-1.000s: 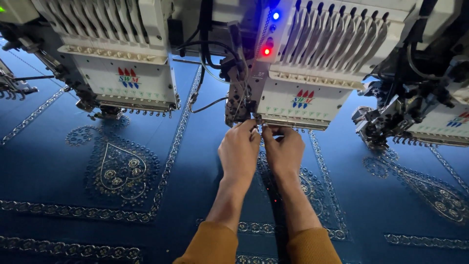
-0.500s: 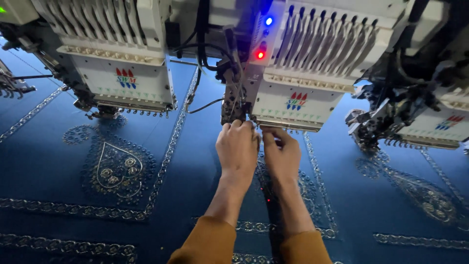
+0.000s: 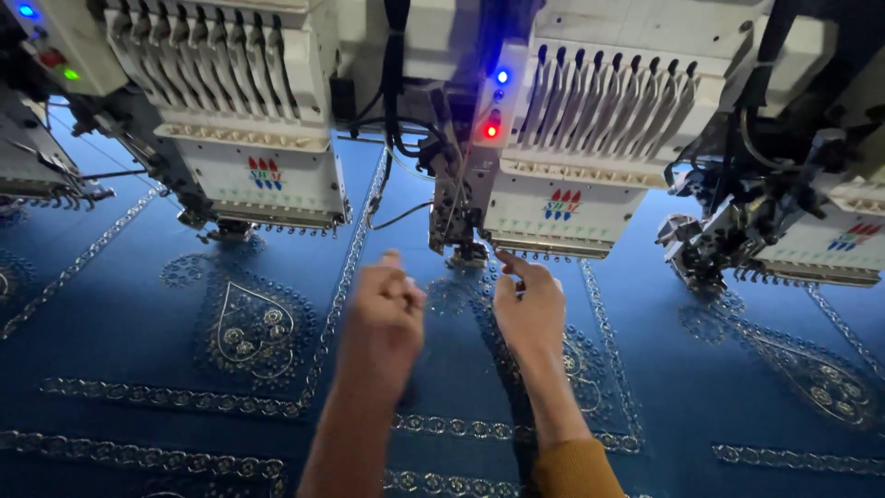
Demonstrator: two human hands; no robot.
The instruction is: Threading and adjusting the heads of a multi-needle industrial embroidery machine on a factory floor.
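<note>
My left hand (image 3: 383, 314) hovers over the blue fabric (image 3: 120, 314), blurred by motion, fingers curled in with nothing visible in them. My right hand (image 3: 530, 309) is beside it, index finger stretched up towards the needle row under the middle embroidery head (image 3: 553, 207). The fingertip is just below the head's lower edge, next to the presser foot (image 3: 466, 251). That head shows a red and a blue light. Any thread between my fingers is too fine to see.
Another white embroidery head (image 3: 263, 175) stands at the left and a third (image 3: 811, 240) at the right, both low over the cloth. Silver teardrop motifs (image 3: 251, 323) and border lines are stitched into the fabric. Cables hang between the heads.
Both hands have drawn back from the needle area and moved apart. The left hand has dropped down and left; the right keeps one finger near the needles. The camera has moved closer.
</note>
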